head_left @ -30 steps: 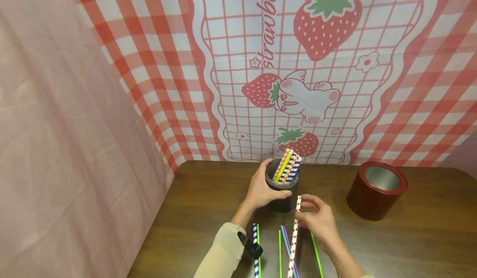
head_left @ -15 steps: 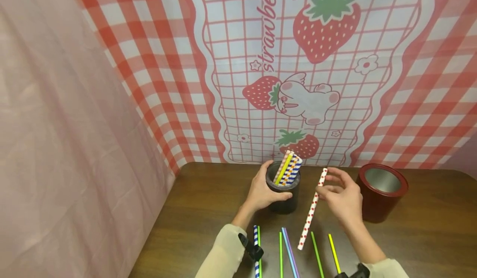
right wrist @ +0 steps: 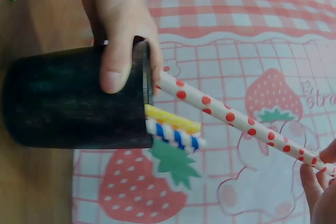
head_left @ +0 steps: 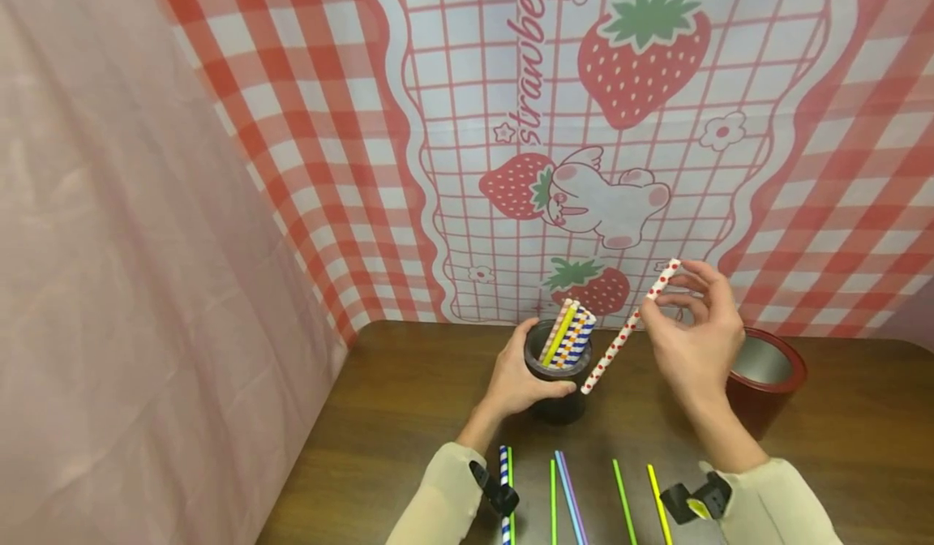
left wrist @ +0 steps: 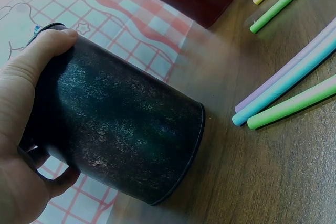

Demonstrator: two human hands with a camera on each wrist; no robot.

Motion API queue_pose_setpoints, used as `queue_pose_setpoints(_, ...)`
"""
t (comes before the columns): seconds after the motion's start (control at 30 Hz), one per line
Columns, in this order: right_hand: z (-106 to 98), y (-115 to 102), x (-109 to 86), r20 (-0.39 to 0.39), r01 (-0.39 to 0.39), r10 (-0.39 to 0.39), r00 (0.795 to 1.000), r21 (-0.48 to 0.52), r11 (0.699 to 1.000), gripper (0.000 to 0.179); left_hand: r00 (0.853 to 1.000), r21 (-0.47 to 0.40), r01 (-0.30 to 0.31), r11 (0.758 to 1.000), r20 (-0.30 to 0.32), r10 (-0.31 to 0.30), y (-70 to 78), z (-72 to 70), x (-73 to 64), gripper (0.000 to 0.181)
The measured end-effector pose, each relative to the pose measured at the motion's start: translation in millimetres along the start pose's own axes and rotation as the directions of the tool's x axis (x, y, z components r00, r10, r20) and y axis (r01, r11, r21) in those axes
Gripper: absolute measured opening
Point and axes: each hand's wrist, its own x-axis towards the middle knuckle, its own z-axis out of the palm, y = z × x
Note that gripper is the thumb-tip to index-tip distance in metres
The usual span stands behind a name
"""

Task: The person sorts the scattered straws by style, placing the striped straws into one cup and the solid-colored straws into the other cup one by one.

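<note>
My left hand (head_left: 516, 376) grips a black cylindrical can (left wrist: 121, 114) near its rim, thumb along the side. Several paper straws (head_left: 567, 334), yellow, blue-striped and pale-striped, lean together out of the can's mouth. In my right hand (head_left: 696, 330) a white paper straw with red dots (head_left: 620, 341) is pinched near its upper end. The dotted straw slants down to the left, its lower end beside the can's rim in the head view. In the right wrist view, the dotted straw (right wrist: 241, 121) overlaps the left hand's fingers at the rim.
A dark red can (head_left: 766, 375) stands on the wooden table (head_left: 409, 391), partly behind the right hand. Loose straws lie toward the front: blue-striped (head_left: 504, 480), green (head_left: 623, 496), blue and purple (head_left: 569, 492), and yellow (head_left: 659, 500). A strawberry-print cloth (head_left: 467, 204) hangs behind.
My right hand has lifted the red-dotted straw from low over the table, up and to the right, its lower end now near the can's rim. The left hand keeps holding the black can.
</note>
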Motion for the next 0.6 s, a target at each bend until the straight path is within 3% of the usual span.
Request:
queue_pose_setpoints(0.17, 18, -25, 5.3, 0.018, 0.126, -0.128, 0.992, 0.089, 0.988, 0.049, 1.0, 0.008, 0.018, 1.0, 0.002, -0.018, -0.7, -0.1, 0.9, 0.108)
queue_pose_setpoints(0.33, 37, -43, 1.4, 0.077, 0.201, -0.206, 0.976, 0.067, 0.977, 0.045, 1.0, 0.017, 0.024, 1.0, 0.004, -0.024, -1.4, -0.6, 1.6, 0.108)
queue_pose_setpoints(0.57, 65, 1, -1.6, 0.149, 0.229, -0.235, 0.96, 0.059, 0.972, 0.051, 1.0, 0.013, 0.016, 1.0, 0.008, -0.016, -2.0, 0.3, 1.4, 0.106)
queue_pose_setpoints(0.6, 68, 0, -2.7, 0.158, 0.236, -0.242, 0.957, 0.055, 0.97, 0.05, 1.0, 0.01, 0.014, 1.0, 0.008, -0.014, -2.3, 0.5, 1.2, 0.106)
